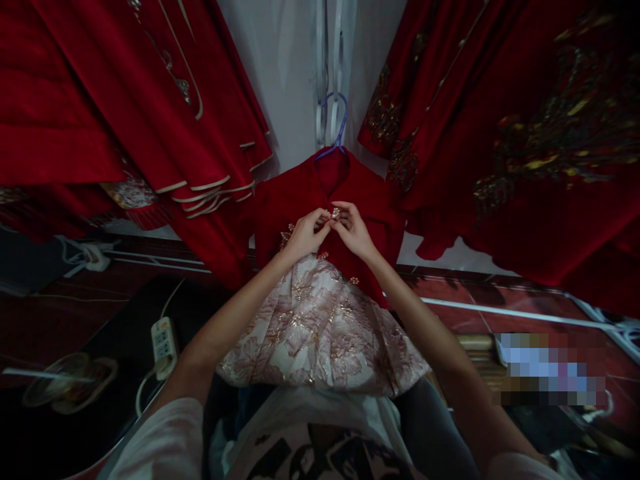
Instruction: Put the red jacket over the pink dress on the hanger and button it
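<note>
A red jacket point(385, 233) hangs in front of me on a purple hanger point(344, 123), its collar uppermost. At its front opening, my left hand point(311, 233) and my right hand point(354, 233) meet with fingertips pinched. Between them is a small sparkling flower-shaped button point(335, 213), which my right fingers grip. What the left fingertips pinch is too small to make out, though they lie at the jacket's front edge. More flower-shaped buttons point(353, 281) run down the front. Below, a pale pink brocade skirt point(320, 327) with metallic flowers spreads across my lap.
Red embroidered garments hang at the left point(165, 100) and right point(525, 167). A power strip point(164, 343) lies on a black surface point(130, 333) at left, near a clear bowl-like container point(60, 380). White rack bars point(520, 313) run low at right.
</note>
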A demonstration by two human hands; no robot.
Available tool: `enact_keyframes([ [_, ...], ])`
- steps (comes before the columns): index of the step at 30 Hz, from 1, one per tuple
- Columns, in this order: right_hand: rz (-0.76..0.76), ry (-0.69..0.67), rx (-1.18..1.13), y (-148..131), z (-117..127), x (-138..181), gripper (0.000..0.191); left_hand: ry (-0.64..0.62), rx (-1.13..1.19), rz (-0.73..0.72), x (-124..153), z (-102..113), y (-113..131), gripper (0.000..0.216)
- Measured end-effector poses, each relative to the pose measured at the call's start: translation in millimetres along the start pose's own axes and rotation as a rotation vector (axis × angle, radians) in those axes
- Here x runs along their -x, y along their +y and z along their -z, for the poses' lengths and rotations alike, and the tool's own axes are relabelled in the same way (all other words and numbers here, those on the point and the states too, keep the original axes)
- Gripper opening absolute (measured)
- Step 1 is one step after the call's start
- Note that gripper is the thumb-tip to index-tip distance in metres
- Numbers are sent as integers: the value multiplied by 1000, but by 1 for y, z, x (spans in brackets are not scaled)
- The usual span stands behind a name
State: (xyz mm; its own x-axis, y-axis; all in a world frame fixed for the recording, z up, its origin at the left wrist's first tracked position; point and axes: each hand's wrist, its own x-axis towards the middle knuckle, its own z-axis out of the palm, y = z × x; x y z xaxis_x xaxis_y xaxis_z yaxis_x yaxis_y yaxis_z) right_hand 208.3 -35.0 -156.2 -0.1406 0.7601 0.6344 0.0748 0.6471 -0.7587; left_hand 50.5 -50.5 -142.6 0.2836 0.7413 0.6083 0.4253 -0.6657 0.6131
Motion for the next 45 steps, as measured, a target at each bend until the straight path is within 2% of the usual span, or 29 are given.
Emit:
enact_keyframes([
  [4, -37, -18, 158, 0, 10, 25, 73, -33, 68, 99, 27, -5, -11, 33],
  [6, -90, -87, 260, 2, 20, 36, 63, -63, 1, 142, 41, -4, -14, 39],
  [9, -217, -169, 340, 0, 30, 41, 35, -47, -111, 209, 55, -4, -13, 34],
  [12, -421, -238, 92, -13, 32, 37, 26, -49, -20, 249, 56, -8, -8, 39],
  [15, -519, -264, -218, -26, 27, 32, 27, -107, 260, 339, 52, -10, -1, 42],
  [17, -514, -198, -311, -26, 23, 31, 29, -121, 417, 402, 50, -9, 2, 37],
  [19, -481, -108, -340, -19, 19, 34, 34, -63, 497, 436, 50, -5, 0, 34],
  [23, -328, 91, -231, -10, 11, 43, 42, 299, 557, 515, 49, 5, -9, 38],
  [24, -292, 107, -186, -13, 8, 45, 38, 379, 569, 538, 49, 7, -11, 40],
  [26, -238, 39, -90, -22, -4, 47, 26, 461, 584, 576, 51, 6, -11, 43],
  [29, -182, -124, 68, -38, -28, 46, 26, 510, 565, 599, 62, -1, -4, 39],
  [31, -147, -130, 161, -40, -44, 44, 32, 548, 543, 604, 71, -5, 0, 37],
  [34, -135, -110, 211, -32, -59, 41, 25, 509, 457, 599, 79, -3, -2, 32],
  [37, -167, -98, 199, -19, -64, 38, 20, 439, 227, 506, 76, 10, -15, 22],
  [39, -190, -68, 186, -13, -64, 35, 22, 474, 115, 449, 69, 18, -28, 17],
  [42, -202, -13, 150, -9, -65, 28, 25, 560, 158, 475, 58, 25, -47, 23],
  [45, -196, -10, 126, -8, -67, 19, 24, 534, 300, 524, 51, 25, -61, 27],
])
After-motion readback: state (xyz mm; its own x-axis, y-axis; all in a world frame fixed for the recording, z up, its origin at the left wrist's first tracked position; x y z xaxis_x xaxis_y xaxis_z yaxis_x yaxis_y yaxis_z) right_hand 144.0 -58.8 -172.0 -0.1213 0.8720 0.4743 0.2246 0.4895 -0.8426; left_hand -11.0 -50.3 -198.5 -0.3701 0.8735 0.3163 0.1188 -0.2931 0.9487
